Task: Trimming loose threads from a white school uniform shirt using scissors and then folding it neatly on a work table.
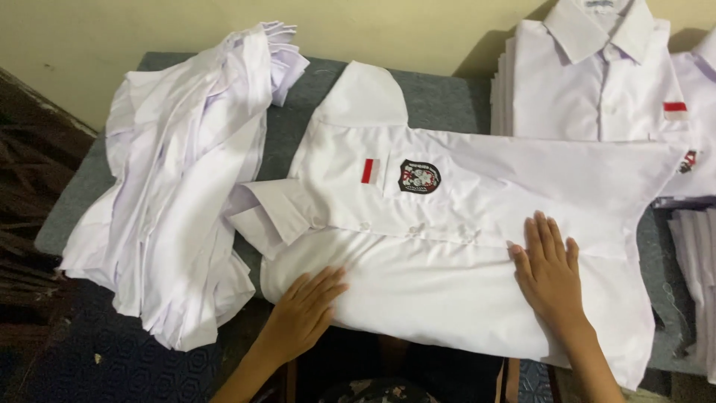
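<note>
A white short-sleeved shirt (477, 201) lies face up and sideways across a grey-covered table (440, 101), collar to the left, with a red-and-white patch and a dark round badge on its pocket. My left hand (302, 313) rests flat, fingers spread, on the shirt's near edge close to the collar end. My right hand (548, 272) lies flat on the shirt front below the button line, fingers pointing away from me. Neither hand holds anything.
A loose heap of white shirts (179, 179) covers the table's left end and hangs over its edge. A stack of folded white shirts (589, 75) stands at the back right, with more folded shirts (697, 254) at the right edge. A pale wall runs behind.
</note>
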